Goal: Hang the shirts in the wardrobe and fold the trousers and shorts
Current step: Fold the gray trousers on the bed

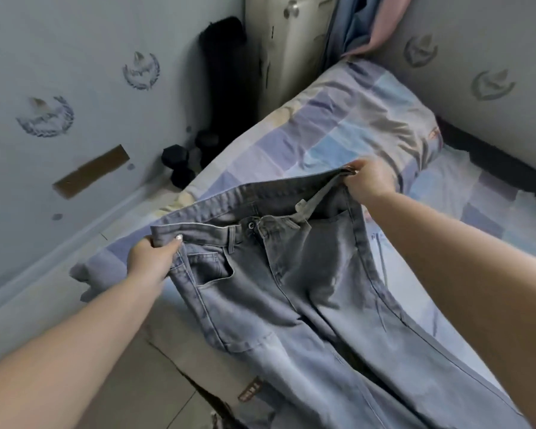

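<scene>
A pair of grey-blue jeans [291, 292] is stretched out by its waistband above the edge of the bed [353, 119], front side up, button undone, legs trailing down toward me. My left hand [150, 258] grips the waistband's left corner beside the front pocket. My right hand [369, 184] pinches the waistband's far right corner, held higher over the mattress. The lower legs run out of the picture at the bottom.
The bed has a pastel checked sheet and fills the right side. A white wardrobe door [288, 41] with a round knob stands at the back, with blue and pink cloth [362, 23] hanging beside it. Black dumbbells [180, 165] lie on the floor by the wall.
</scene>
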The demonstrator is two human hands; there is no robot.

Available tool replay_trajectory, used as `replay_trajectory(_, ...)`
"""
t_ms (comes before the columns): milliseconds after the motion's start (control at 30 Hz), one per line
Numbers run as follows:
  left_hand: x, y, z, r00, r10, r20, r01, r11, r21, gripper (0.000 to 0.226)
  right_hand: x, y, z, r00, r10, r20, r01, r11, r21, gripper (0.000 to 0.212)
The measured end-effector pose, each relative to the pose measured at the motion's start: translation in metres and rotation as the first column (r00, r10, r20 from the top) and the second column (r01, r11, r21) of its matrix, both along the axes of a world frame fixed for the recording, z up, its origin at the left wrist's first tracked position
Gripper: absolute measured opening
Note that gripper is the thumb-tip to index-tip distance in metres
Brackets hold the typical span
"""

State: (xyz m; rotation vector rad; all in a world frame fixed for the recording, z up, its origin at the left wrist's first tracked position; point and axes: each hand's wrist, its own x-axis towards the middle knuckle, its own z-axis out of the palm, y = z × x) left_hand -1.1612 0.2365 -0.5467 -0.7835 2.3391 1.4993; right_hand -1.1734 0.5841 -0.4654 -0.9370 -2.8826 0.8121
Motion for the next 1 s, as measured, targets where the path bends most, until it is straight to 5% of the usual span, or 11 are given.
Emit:
replay_trajectory(200, -0.055, -0.024, -0.082, 0.999, -0.01, 0.048, 0.012, 0.998, -0.056, 0.016, -0.066, -0.029, -0.104, 0.997, 0.005, 0.08, 0.0, 0.999, -0.052, 0.034)
replay_trajectory(367, -0.068, -0.04, -0.126, 0.996, -0.036, 0.084, 0.046, 0.991, -0.122, 0.019, -0.104, -0.049, -0.163, 1.0, -0.029, -0.007, 0.027, 0.984, -0.177, 0.048)
replay_trajectory(533, -0.086, -0.045, -0.153, 0.965, -0.206, 0.159, 0.25, 0.904, -0.346, 0.035, -0.09, -0.083, -0.222, 0.985, 0.143, 0.095, -0.106, 0.943, -0.317, 0.055)
replay_trajectory(633, -0.099, -0.034, -0.155, 0.896, -0.435, 0.085, 0.398, 0.705, -0.586, 0.054, -0.051, -0.112, -0.256, 0.882, 0.392, 0.261, -0.332, 0.911, -0.245, 0.042)
replay_trajectory(767, -0.117, 0.009, -0.164, 0.533, -0.835, 0.137, 0.691, 0.337, -0.64, 0.028, -0.015, -0.138, -0.297, 0.682, 0.595, 0.426, -0.509, 0.804, -0.307, 0.046)
replay_trajectory(900, -0.122, 0.046, -0.201, 0.182, -0.83, 0.527, 0.901, -0.073, -0.427, 0.037, -0.001, -0.15, -0.315, 0.639, 0.604, 0.476, -0.596, 0.78, -0.19, 0.051)
replay_trajectory(1000, -0.125, 0.051, -0.224, 0.176, -0.797, 0.578, 0.901, -0.107, -0.421, 0.035, 0.001, -0.151, -0.327, 0.681, 0.554, 0.479, -0.582, 0.807, -0.105, 0.051)
